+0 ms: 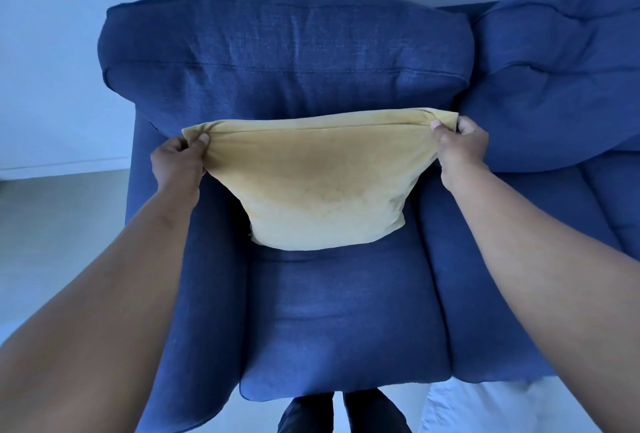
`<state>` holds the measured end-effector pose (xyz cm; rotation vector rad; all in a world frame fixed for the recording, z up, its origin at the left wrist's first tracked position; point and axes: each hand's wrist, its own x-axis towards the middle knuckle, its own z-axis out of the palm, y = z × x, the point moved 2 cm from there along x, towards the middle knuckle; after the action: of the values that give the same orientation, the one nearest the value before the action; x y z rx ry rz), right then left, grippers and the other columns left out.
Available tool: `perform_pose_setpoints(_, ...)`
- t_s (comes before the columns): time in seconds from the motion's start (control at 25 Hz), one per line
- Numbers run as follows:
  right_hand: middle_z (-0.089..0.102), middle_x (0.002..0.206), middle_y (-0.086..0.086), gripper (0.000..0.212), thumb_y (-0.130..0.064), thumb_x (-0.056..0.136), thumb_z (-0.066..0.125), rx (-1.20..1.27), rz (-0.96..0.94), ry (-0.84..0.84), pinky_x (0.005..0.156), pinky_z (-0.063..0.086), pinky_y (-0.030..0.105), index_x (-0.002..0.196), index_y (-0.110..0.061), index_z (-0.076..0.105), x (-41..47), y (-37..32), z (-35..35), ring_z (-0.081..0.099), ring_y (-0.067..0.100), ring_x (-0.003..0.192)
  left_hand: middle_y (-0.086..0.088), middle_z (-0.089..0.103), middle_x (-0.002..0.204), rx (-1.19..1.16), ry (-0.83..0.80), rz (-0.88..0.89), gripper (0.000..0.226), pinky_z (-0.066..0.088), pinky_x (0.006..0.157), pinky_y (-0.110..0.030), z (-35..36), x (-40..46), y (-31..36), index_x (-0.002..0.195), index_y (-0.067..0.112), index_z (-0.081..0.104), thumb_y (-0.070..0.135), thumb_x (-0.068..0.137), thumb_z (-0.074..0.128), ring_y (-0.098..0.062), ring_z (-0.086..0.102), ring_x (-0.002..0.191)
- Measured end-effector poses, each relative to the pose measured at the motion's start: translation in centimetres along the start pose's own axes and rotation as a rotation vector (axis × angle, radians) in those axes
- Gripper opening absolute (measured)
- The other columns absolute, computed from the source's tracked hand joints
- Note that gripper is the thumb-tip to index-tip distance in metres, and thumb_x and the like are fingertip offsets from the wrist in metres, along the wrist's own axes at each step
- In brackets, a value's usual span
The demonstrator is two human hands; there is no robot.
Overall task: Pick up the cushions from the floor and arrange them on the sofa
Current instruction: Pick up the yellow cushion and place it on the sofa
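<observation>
A yellow cushion (322, 187) hangs upright over the seat of the blue sofa (339, 322), its lower edge resting on or just above the seat in front of the back cushion (284, 55). My left hand (180, 162) pinches its top left corner. My right hand (460, 145) pinches its top right corner. Both arms reach forward from the bottom of the view.
The sofa's left armrest (204, 287) borders the seat. A second blue back cushion (561, 79) leans at the right. A white object (485, 405) lies on the floor at the lower right. My legs (343, 412) stand against the sofa front. Pale floor (59, 225) is on the left.
</observation>
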<state>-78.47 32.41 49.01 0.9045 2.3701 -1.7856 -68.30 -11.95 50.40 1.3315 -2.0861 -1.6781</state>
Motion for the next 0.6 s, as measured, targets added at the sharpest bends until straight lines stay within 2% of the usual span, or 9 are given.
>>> perform_pose_setpoints(0.08, 0.065, 0.078, -0.006, 0.013, -0.027, 0.092, 0.073, 0.033, 0.01, 0.008, 0.064, 0.052, 0.032, 0.08, -0.024, 0.068, -0.4, -0.5, 0.1, 0.058, 0.015, 0.072, -0.003, 0.072, 0.096, -0.032, 0.014, -0.033, 0.019, 0.066, 0.085, -0.041, 0.0, -0.5, 0.8, 0.08, 0.025, 0.066, 0.037, 0.092, 0.076, -0.021, 0.069, 0.088)
perform_pose_setpoints(0.16, 0.067, 0.083, -0.006, 0.009, -0.032, 0.09, 0.073, 0.031, 0.004, -0.005, 0.072, 0.056, 0.036, 0.093, -0.024, 0.071, -1.1, -1.6, -0.9, 0.06, 0.017, 0.075, -0.003, 0.072, 0.095, -0.012, 0.031, -0.019, 0.022, 0.061, 0.073, -0.032, -0.6, -1.6, 2.0, 0.082, 0.023, 0.063, 0.04, 0.095, 0.07, -0.02, 0.069, 0.084)
perform_pose_setpoints(0.24, 0.074, 0.099, -0.002, 0.036, -0.039, 0.086, 0.073, 0.014, 0.006, 0.0, 0.08, 0.059, 0.039, 0.116, -0.019, 0.071, -2.0, -2.2, -2.5, 0.068, 0.02, 0.087, -0.004, 0.069, 0.091, 0.011, 0.076, 0.018, 0.028, 0.054, 0.065, -0.029, -1.6, -3.6, 2.7, 0.078, 0.022, 0.06, 0.042, 0.097, 0.065, -0.019, 0.067, 0.079)
perform_pose_setpoints(0.28, 0.076, 0.109, -0.001, 0.045, -0.042, 0.086, 0.073, 0.002, 0.003, 0.01, 0.087, 0.06, 0.042, 0.123, -0.018, 0.069, -3.1, -2.4, -3.4, 0.072, 0.021, 0.096, -0.004, 0.068, 0.09, 0.014, 0.088, 0.026, 0.03, 0.053, 0.065, -0.03, -2.2, -4.9, 2.7, 0.076, 0.021, 0.059, 0.042, 0.097, 0.063, -0.019, 0.066, 0.078)
perform_pose_setpoints(0.36, 0.076, 0.123, 0.001, 0.049, -0.044, 0.09, 0.071, -0.034, -0.024, 0.0, 0.099, 0.058, 0.045, 0.13, -0.017, 0.067, -5.2, -2.4, -4.9, 0.073, 0.021, 0.109, -0.006, 0.073, 0.097, -0.004, 0.066, 0.024, 0.028, 0.056, 0.069, -0.032, -2.7, -7.7, 2.2, 0.079, 0.022, 0.064, 0.041, 0.099, 0.062, -0.02, 0.068, 0.082)
perform_pose_setpoints(0.48, 0.075, 0.129, 0.002, 0.046, -0.043, 0.096, 0.066, -0.089, -0.059, -0.041, 0.103, 0.056, 0.042, 0.133, -0.016, 0.066, -9.5, -2.2, -7.3, 0.07, 0.022, 0.117, -0.006, 0.077, 0.106, 0.073, -0.041, 0.042, 0.023, 0.063, 0.082, -0.041, -2.2, -12.8, 1.0, 0.093, 0.021, 0.07, 0.041, 0.1, 0.06, -0.02, 0.072, 0.09)
perform_pose_setpoints(0.56, 0.072, 0.134, 0.003, 0.045, -0.042, 0.099, 0.062, -0.142, -0.093, -0.066, 0.107, 0.052, 0.042, 0.135, -0.015, 0.065, -12.6, -1.9, -9.5, 0.065, 0.021, 0.125, -0.001, 0.077, 0.106, 0.165, -0.141, 0.096, 0.021, 0.061, 0.093, -0.048, -1.0, -16.7, 0.6, 0.099, 0.024, 0.07, 0.039, 0.101, 0.056, -0.021, 0.073, 0.098)
perform_pose_setpoints(0.6, 0.071, 0.136, 0.004, 0.045, -0.041, 0.101, 0.06, -0.165, -0.116, -0.077, 0.109, 0.05, 0.042, 0.136, -0.013, 0.064, -14.0, -1.6, -10.7, 0.063, 0.022, 0.128, 0.0, 0.076, 0.107, 0.212, -0.206, 0.131, 0.021, 0.059, 0.094, -0.047, -0.2, -18.8, 0.5, 0.101, 0.025, 0.07, 0.037, 0.102, 0.054, -0.023, 0.072, 0.103)
